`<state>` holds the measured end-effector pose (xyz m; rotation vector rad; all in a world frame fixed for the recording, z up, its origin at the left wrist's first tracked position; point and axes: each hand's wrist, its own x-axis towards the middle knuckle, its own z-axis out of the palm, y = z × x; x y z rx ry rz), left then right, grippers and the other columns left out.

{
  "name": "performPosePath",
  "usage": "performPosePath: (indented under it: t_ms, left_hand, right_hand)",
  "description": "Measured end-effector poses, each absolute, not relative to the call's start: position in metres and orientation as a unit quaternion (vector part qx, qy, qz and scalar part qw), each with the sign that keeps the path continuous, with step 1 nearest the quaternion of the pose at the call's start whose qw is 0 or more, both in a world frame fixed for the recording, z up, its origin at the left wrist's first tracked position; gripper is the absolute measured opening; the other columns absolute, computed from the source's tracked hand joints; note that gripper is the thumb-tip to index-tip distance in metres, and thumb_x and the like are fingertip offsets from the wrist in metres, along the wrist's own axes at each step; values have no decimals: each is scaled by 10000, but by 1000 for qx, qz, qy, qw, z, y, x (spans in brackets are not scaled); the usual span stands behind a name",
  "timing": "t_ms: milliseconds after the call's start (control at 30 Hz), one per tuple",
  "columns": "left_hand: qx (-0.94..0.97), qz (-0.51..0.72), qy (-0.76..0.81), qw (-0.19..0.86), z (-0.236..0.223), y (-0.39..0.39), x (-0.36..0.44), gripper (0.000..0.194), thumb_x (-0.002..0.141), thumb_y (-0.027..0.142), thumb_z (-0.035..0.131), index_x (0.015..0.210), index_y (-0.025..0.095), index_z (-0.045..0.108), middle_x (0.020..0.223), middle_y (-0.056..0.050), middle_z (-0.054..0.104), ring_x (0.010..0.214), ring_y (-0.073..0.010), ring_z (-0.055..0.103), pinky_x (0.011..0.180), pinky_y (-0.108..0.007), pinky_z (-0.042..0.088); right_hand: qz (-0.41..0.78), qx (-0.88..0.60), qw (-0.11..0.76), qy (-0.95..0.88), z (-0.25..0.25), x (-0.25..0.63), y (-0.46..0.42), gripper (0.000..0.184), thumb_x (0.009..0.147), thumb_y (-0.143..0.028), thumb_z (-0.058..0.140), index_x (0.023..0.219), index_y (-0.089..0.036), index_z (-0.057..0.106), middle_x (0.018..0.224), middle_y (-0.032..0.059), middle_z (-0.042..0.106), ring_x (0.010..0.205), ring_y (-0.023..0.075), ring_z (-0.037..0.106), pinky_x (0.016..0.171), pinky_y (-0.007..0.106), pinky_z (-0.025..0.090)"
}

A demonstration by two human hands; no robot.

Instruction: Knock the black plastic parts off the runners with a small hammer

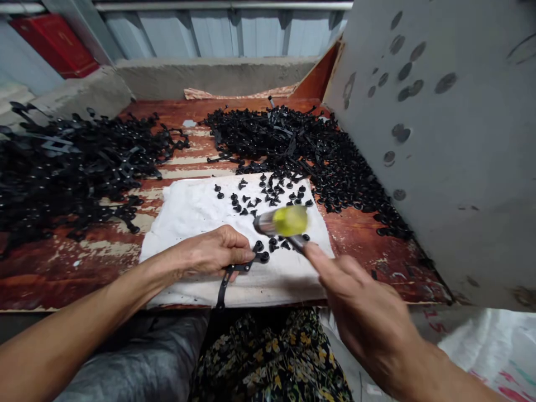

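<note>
My left hand (224,254) is closed on a black jointed plastic bracket (223,287), pinning it near the front of a white cloth (180,218). Two round ends of the bracket stick out past my thumb, and a strip hangs toward the table edge. In my right hand (355,285) is a mallet (288,220) with a yellow head, gripped by its dark handle. Motion blurs the mallet head, which is raised just above and to the right of the bracket. Several small black round-headed plugs (274,195) lie scattered on the cloth beyond both hands.
A heap of black linked parts (75,162) covers the left of the worn red-brown table (184,156). Another pile of black pieces (288,134) spreads across the back and right. A grey spotted panel (439,139) leans along the right side. A red box (56,44) is at the upper left.
</note>
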<state>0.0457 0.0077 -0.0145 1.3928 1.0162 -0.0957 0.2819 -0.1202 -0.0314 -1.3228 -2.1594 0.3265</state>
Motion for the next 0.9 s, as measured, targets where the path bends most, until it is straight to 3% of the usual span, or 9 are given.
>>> performPosePath:
  t_ms: [100,233,367,533,667,800,900]
  left_hand:
    - [609,-45,450,652,-15,9,45,449,688,565,696,599,172,499,491,49,460,397,-52,325,381,-204,207]
    - [626,-54,437,644,-18,11,45,449,708,576,673,599,170,515,487,24,507,376,-54,317,366,-209,193]
    - [616,-46,443,650,-18,11,45,419,707,536,691,599,171,513,484,35,486,386,-56,333,370,-202,206]
    - [623,-53,438,647,-19,11,44,424,722,543,676,599,167,521,481,26,508,367,-52,316,364,-203,196]
    - [617,-47,446,646,-20,12,44,449,692,570,697,605,167,520,483,28,517,368,-50,319,361,-199,194]
    - [620,-51,445,644,-20,12,44,438,702,557,689,606,164,522,484,19,532,363,-47,311,363,-199,185]
    - [615,-53,457,641,-20,11,44,441,681,563,703,605,166,528,485,13,536,362,-53,322,361,-203,184]
  right_hand:
    - [106,-487,254,-829,-29,280,-119,746,873,11,342,1551,-291,265,822,27,574,549,135,543,477,229,496]
    - [99,-494,311,-806,-25,280,-122,773,914,-17,382,1580,-325,138,827,32,582,655,166,587,579,259,544]
    - [91,-494,233,-832,-28,279,-121,752,868,1,346,1555,-290,255,799,28,575,515,147,527,445,249,485]
    - [103,-490,304,-810,-30,279,-119,807,883,5,374,1582,-323,141,851,35,592,644,166,585,565,264,535]
    - [95,-492,226,-835,-29,280,-119,801,843,16,351,1568,-299,218,853,39,596,570,152,563,485,251,505]
    - [109,-507,241,-820,-28,280,-118,750,887,-9,342,1576,-268,198,882,57,606,683,175,608,602,285,555]
    - [102,-499,224,-831,-31,279,-117,755,863,-3,352,1556,-290,260,846,42,599,555,156,570,469,260,510]
